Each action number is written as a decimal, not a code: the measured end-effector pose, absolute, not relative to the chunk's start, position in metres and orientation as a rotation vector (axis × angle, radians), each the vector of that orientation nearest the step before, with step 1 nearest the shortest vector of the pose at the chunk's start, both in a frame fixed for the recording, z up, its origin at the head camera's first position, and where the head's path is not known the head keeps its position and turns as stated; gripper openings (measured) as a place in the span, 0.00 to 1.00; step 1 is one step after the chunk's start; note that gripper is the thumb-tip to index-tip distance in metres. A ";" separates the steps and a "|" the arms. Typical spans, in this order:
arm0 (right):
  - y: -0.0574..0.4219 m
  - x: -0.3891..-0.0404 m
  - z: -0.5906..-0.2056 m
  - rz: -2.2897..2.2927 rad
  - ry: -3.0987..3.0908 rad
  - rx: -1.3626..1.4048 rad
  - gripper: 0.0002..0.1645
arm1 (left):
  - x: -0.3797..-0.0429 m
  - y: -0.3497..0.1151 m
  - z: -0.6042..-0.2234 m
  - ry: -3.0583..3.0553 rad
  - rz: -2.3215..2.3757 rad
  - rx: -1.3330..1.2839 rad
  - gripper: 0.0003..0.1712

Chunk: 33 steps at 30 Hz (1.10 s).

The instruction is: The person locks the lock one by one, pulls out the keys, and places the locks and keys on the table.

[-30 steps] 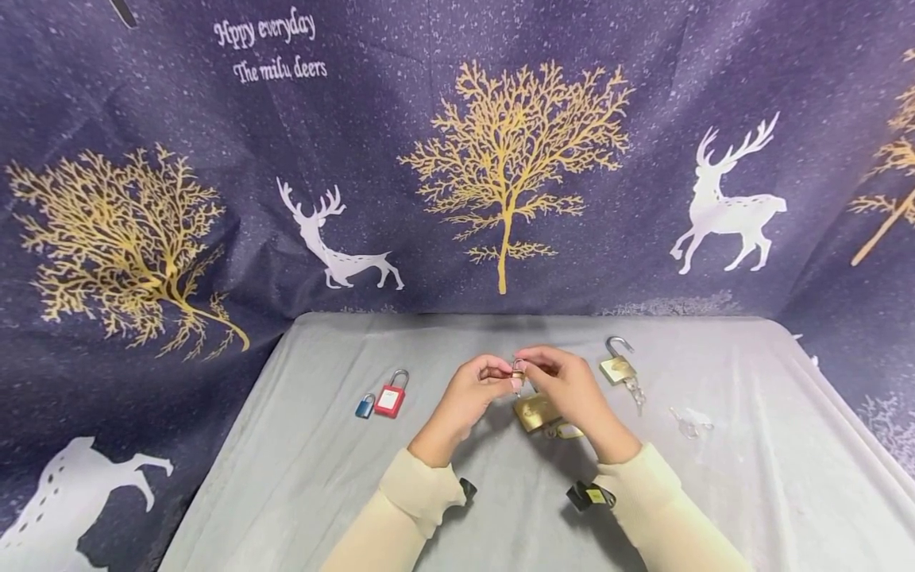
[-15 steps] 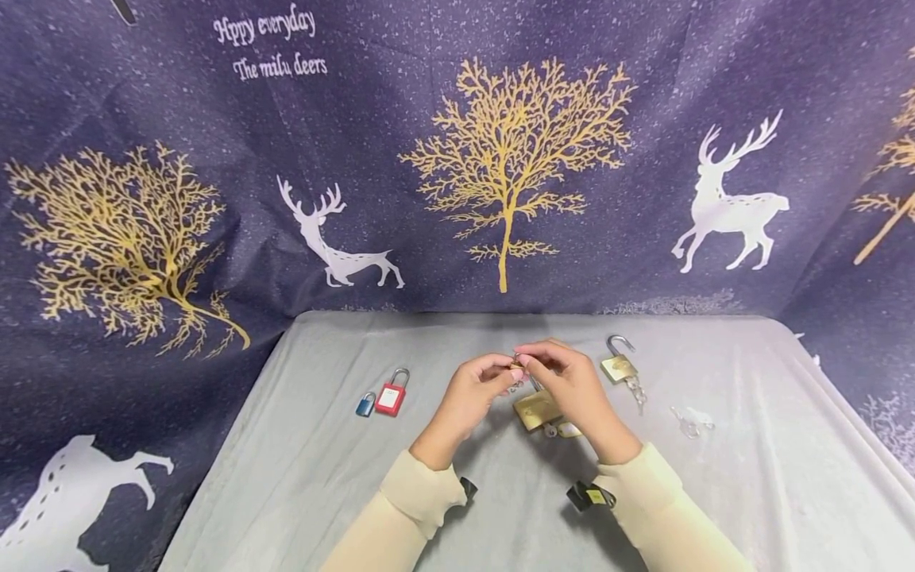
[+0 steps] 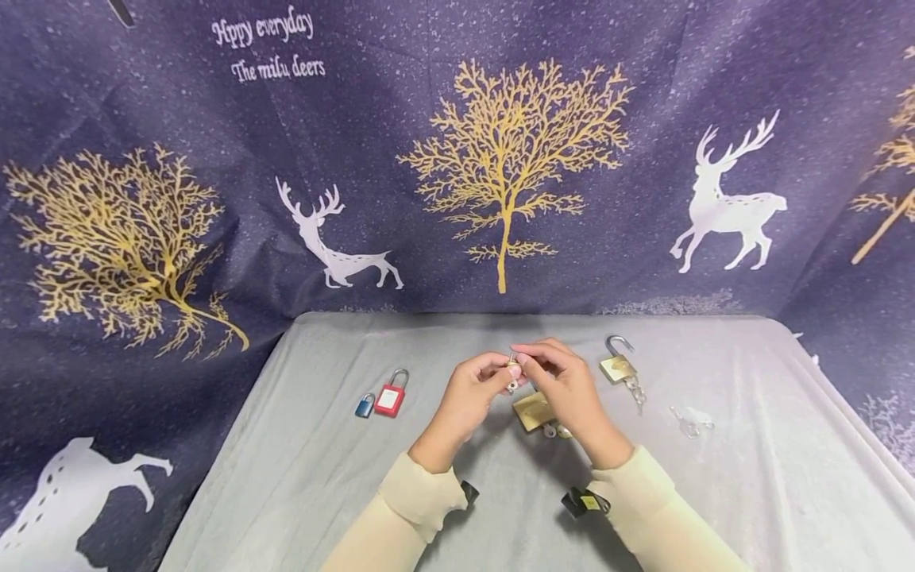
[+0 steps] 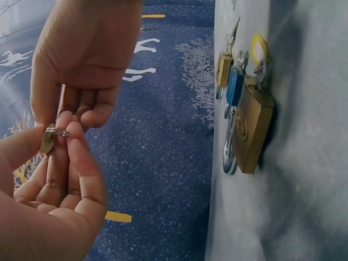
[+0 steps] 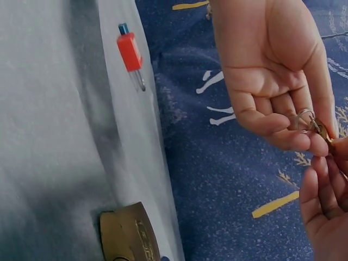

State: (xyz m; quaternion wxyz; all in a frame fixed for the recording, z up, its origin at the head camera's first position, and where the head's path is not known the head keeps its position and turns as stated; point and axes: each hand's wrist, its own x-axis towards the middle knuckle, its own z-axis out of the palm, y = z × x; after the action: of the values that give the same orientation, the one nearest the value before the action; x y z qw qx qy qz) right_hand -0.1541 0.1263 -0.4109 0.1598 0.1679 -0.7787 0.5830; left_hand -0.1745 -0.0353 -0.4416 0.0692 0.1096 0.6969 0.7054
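My left hand (image 3: 465, 397) pinches a small brass padlock (image 4: 47, 142) between thumb and fingers, held up above the table. A silver key ring (image 4: 58, 132) hangs from it by the left fingertips. My right hand (image 3: 568, 385) meets it from the other side, its thumb and fingertips pinching the padlock at its thin silver shackle (image 4: 61, 98). Fingers hide much of the lock. Below the hands lies a large brass padlock (image 3: 534, 411) with keys. In the left wrist view a blue padlock (image 4: 235, 87) lies beside it, hidden behind the right hand in the head view.
On the left of the grey-covered table (image 3: 300, 492) lie a red padlock (image 3: 389, 400) and a small blue padlock (image 3: 365, 405). At right are a brass padlock (image 3: 618, 368) with an opened shackle and keys, and a clear bag (image 3: 692, 421). A patterned cloth (image 3: 600, 270) hangs behind.
The small padlock has turned in the fingers, and its key ring now shows below the left thumb. My right hand and forearm have shifted slightly left. The locks on the table stay put.
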 end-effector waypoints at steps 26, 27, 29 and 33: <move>0.125 -0.166 -0.447 1.844 -2.113 0.473 0.11 | -0.174 -0.037 -0.442 2.044 2.184 0.314 0.12; 0.125 -0.166 -0.446 1.851 -2.108 0.478 0.10 | -0.174 -0.037 -0.443 2.049 2.182 0.317 0.12; 0.125 -0.166 -0.445 1.849 -2.106 0.493 0.10 | -0.175 -0.038 -0.443 2.055 2.177 0.323 0.12; 0.126 -0.167 -0.443 1.759 -2.166 0.498 0.10 | -0.176 -0.039 -0.443 2.054 2.150 0.338 0.12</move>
State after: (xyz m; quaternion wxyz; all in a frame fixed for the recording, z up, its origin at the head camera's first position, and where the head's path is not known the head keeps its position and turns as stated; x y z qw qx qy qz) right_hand -0.1667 0.1265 -0.4434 0.1533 0.1737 -0.7552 0.6132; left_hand -0.1760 -0.0389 -0.4430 0.0745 0.1127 0.6845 0.7164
